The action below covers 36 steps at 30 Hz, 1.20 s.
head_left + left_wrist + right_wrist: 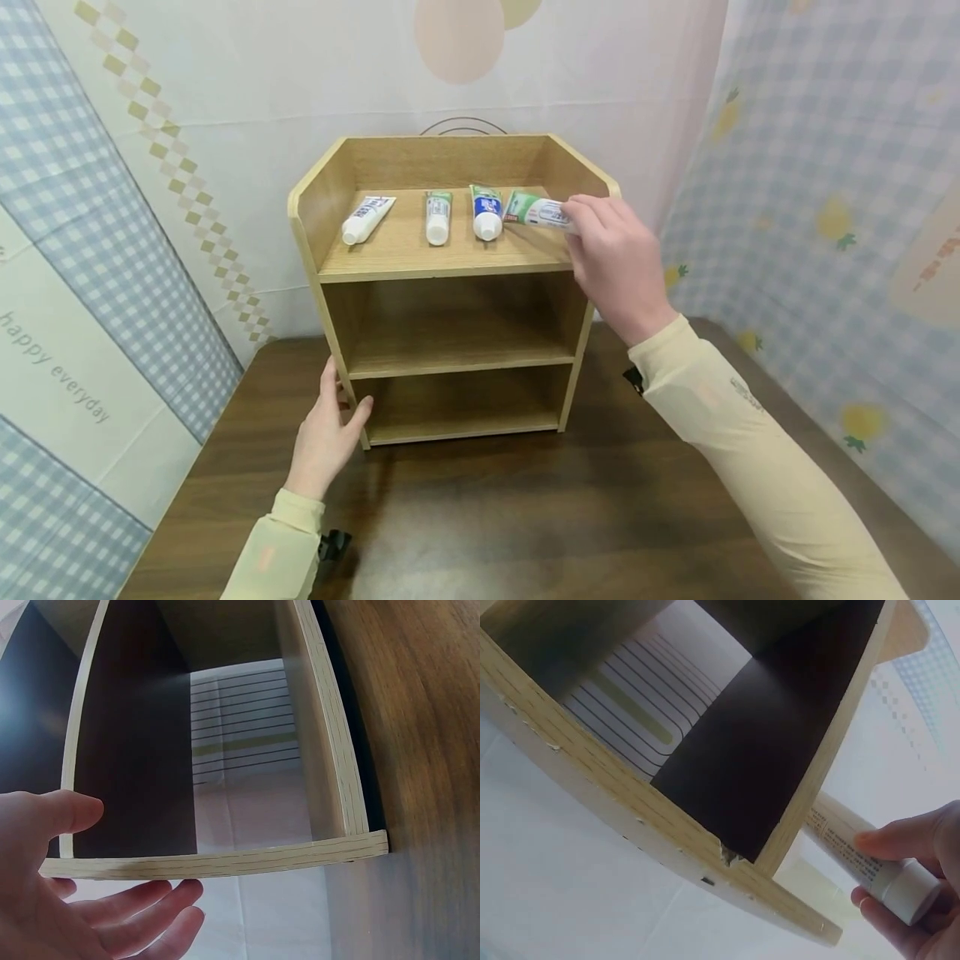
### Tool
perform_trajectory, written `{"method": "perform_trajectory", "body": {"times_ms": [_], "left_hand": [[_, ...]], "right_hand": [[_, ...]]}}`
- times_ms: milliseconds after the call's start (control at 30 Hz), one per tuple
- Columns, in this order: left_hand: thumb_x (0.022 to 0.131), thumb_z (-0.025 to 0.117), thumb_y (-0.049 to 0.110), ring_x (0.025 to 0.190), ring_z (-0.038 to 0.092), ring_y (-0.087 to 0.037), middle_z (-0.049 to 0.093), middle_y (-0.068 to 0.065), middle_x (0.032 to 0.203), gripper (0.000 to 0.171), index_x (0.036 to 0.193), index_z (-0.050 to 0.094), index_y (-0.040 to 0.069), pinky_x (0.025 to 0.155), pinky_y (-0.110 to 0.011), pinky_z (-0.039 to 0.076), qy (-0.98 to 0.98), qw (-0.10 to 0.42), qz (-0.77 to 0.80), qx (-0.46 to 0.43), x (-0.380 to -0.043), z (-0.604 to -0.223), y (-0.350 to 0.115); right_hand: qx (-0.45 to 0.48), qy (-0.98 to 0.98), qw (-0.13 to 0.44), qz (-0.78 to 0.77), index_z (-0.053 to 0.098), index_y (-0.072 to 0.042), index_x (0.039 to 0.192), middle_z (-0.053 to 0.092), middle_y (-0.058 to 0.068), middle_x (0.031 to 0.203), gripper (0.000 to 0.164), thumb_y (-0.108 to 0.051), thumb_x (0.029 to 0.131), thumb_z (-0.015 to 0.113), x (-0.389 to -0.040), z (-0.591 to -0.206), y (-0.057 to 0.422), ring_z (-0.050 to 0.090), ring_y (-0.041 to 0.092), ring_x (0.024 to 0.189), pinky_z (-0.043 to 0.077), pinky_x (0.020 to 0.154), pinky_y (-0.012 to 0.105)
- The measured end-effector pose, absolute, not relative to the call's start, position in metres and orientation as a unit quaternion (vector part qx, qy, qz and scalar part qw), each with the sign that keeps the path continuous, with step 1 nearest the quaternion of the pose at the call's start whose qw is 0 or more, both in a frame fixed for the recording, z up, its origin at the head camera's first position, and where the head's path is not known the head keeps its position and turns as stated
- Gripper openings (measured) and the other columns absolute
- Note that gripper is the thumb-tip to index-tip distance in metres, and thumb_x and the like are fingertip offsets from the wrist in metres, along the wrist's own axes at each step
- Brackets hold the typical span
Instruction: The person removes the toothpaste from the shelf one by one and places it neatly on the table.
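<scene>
A small wooden shelf unit (450,271) stands on a dark wooden table (480,517). My right hand (617,260) pinches the cap end of a green-and-white toothpaste tube (538,210) at the top shelf's right side. In the right wrist view, the thumb and fingers hold this tube (847,838) near its white cap. My left hand (328,437) holds the unit's left side panel, thumb inside, fingers outside. On the top shelf lie a white-and-blue tube (367,218), a green-and-white tube (438,218) and a blue-and-green tube (487,213), caps toward the front.
Below the top tray are a middle shelf (461,346) and a bottom shelf (465,412). Raised side walls and a back board (450,160) frame the top. Patterned cloth (300,75) hangs behind and at both sides of the table.
</scene>
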State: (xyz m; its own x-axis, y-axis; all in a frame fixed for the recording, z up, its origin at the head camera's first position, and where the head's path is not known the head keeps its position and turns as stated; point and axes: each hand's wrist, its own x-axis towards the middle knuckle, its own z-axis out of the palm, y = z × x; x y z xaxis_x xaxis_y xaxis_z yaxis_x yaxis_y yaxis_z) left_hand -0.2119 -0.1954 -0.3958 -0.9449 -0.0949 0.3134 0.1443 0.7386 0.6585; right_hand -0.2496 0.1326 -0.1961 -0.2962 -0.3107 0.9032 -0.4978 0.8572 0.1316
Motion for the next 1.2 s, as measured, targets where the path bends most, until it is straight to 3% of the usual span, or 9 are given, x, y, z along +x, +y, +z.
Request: {"method": "perform_trajectory", "body": {"times_ms": [367, 633, 967, 1200], "left_hand": [[0.089, 0.044, 0.047, 0.095, 0.059, -0.032, 0.051, -0.015, 0.124, 0.073, 0.143, -0.003, 0.030, 0.071, -0.046, 0.046, -0.919, 0.165, -0.358, -0.014, -0.214, -0.396, -0.195], [0.089, 0.042, 0.051, 0.098, 0.059, -0.032, 0.050, -0.014, 0.125, 0.074, 0.143, -0.004, 0.031, 0.073, -0.046, 0.047, -0.918, 0.165, -0.359, -0.012, -0.214, -0.397, -0.195], [0.090, 0.037, 0.053, 0.100, 0.058, -0.034, 0.048, -0.018, 0.128, 0.071, 0.143, -0.006, 0.033, 0.076, -0.049, 0.046, -0.917, 0.159, -0.367, -0.016, -0.217, -0.398, -0.197], [0.091, 0.033, 0.052, 0.101, 0.058, -0.034, 0.046, -0.017, 0.130, 0.067, 0.143, -0.004, 0.032, 0.078, -0.049, 0.046, -0.917, 0.163, -0.364, -0.016, -0.218, -0.401, -0.199]], "right_hand": [[0.280, -0.742, 0.590, 0.153, 0.065, -0.001, 0.100, 0.066, 0.012, 0.101, 0.019, -0.002, 0.081, 0.061, -0.232, -0.208, 0.148, 0.059, 0.028, 0.092, 0.048, 0.082, 0.038], [0.282, -0.735, 0.575, 0.222, 0.066, -0.002, 0.102, 0.065, 0.012, 0.104, 0.022, -0.008, 0.081, 0.063, -0.223, -0.218, 0.158, 0.058, 0.027, 0.096, 0.044, 0.084, 0.033], [0.259, -0.726, 0.577, 0.269, 0.069, -0.007, 0.100, 0.067, 0.008, 0.102, 0.025, -0.010, 0.075, 0.071, -0.202, -0.234, 0.169, 0.061, 0.022, 0.095, 0.044, 0.086, 0.022], [0.254, -0.715, 0.583, 0.290, 0.069, -0.004, 0.097, 0.068, 0.012, 0.097, 0.030, 0.000, 0.067, 0.075, -0.181, -0.257, 0.183, 0.062, 0.023, 0.091, 0.043, 0.085, 0.015]]}}
